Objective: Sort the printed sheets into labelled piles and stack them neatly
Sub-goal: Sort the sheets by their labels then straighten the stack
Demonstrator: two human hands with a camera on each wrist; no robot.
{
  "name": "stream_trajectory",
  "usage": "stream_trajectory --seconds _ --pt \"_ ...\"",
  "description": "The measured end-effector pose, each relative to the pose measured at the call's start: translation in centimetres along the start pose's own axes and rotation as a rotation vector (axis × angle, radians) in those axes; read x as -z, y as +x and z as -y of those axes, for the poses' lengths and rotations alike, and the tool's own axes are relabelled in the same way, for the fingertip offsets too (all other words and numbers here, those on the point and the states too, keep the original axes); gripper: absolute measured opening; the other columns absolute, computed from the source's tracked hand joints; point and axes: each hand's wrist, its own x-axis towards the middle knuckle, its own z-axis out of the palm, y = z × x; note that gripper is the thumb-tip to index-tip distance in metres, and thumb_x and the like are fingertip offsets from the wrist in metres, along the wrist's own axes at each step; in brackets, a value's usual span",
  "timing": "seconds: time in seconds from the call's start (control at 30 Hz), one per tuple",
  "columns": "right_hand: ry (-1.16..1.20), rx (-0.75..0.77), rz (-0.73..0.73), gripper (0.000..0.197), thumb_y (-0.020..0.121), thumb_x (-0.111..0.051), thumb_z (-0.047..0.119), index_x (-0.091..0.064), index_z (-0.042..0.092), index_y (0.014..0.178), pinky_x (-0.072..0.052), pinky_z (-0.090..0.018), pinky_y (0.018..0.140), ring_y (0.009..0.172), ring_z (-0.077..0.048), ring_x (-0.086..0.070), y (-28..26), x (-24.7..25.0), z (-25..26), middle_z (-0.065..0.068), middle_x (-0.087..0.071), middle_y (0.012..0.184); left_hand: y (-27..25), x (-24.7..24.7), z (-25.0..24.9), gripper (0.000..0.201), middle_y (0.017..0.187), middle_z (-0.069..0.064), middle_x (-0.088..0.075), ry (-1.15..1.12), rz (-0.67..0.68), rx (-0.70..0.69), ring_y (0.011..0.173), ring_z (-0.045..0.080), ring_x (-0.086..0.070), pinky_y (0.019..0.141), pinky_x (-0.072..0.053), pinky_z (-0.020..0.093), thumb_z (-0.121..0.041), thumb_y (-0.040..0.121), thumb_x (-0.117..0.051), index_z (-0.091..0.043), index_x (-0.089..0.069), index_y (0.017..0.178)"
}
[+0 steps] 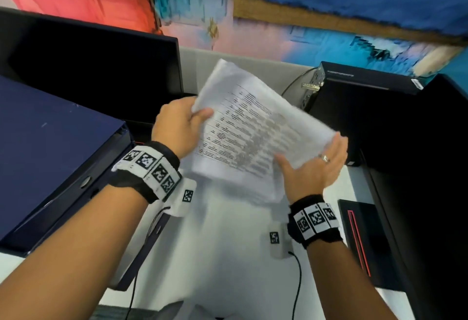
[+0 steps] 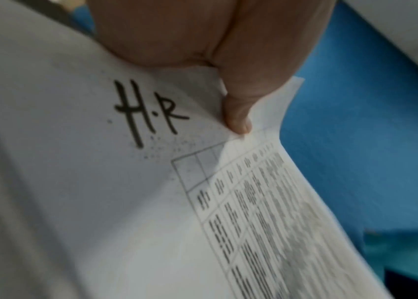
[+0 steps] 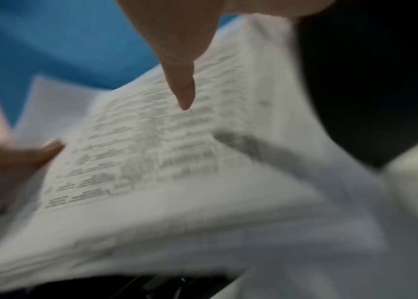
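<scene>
A white desk (image 1: 228, 256) runs away from me, hemmed in by dark office equipment, with a blue and pink blurred backdrop above it. Over the middle of the desk I hold up a bundle of printed sheets (image 1: 255, 132), tilted, each covered in a table of small text — too many and too blurred to count. My left hand (image 1: 179, 124) pinches the bundle's left edge, thumb on top and fingers underneath. In the left wrist view one sheet carries a handwritten label (image 2: 149, 113) reading "H.R" in black marker, just beside my thumb. My right hand (image 1: 314, 165) supports the bundle's right corner with fingers spread fairly straight, a ring on one finger; its thumb lies on the printed face. Outward from the paper: one dark monitor (image 1: 96, 59) at far left, one navy box (image 1: 50, 147) near left, one black computer case (image 1: 367, 107) at right. Each of my two wrists wears a band of black-and-white square markers.
</scene>
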Motion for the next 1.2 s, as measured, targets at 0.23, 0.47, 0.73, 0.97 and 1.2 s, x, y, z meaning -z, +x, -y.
stream_trajectory --seconds 0.23,0.47,0.73,0.97,1.2 --pt "0.923 -0.780 0.479 0.126 0.071 -0.084 0.034 0.014 0.036 0.151 -0.041 -0.056 0.105 0.134 -0.029 -0.042 -1.3 -3.3 -2.5 -0.003 -0.022 0.158 -1.1 0.4 2.3 0.031 0.116 -0.005 -0.073 -0.572 -0.206 0.198 0.108 0.012 -0.069 0.096 -0.055 0.041 -0.025 0.095 -0.061 -0.017 -0.067 0.124" --pt "1.308 -0.957 0.630 0.081 0.065 -0.083 0.044 -0.052 0.014 0.134 -0.050 -0.063 0.087 0.117 -0.037 -0.057 -1.5 -4.7 0.3 -0.017 -0.055 0.135 -2.4 -1.1 2.5 0.038 0.128 0.009 -0.068 -1.001 -0.162 0.318 0.117 0.027 -0.066 0.099 -0.051 0.053 -0.013 0.098 -0.058 -0.007 -0.055 0.136" --pt "1.429 -1.023 0.515 0.067 0.081 -0.069 0.043 -0.051 0.013 0.139 -0.045 -0.053 0.103 0.124 -0.036 -0.056 -2.3 -4.7 -2.3 -0.018 -0.058 0.135 -3.5 -3.9 1.9 0.020 0.113 0.012 -0.074 -1.071 0.017 0.535 0.105 0.030 -0.071 0.093 -0.054 0.054 -0.013 0.097 -0.059 -0.011 -0.067 0.116" --pt "1.145 -0.693 0.152 0.046 0.087 -0.071 0.014 -0.057 0.008 0.131 -0.056 -0.050 0.088 0.109 -0.030 -0.067 0.8 -0.1 -3.1 -0.014 -0.067 0.122 -5.8 -7.5 6.2 0.033 0.120 0.012 -0.071 -1.067 0.110 0.777 0.109 0.031 -0.069 0.099 -0.048 0.059 -0.010 0.091 -0.069 -0.010 -0.065 0.123" --pt "0.776 -0.023 0.197 0.046 0.086 -0.072 0.011 -0.055 0.008 0.129 -0.052 -0.030 0.095 0.113 -0.017 -0.065 3.3 4.8 -1.5 -0.006 -0.068 0.120 -1.8 -6.5 3.3 0.107 0.157 -0.001 -0.035 -0.519 0.050 0.189 0.144 0.015 -0.033 0.116 -0.030 0.037 -0.035 0.071 -0.087 -0.025 -0.020 0.154"
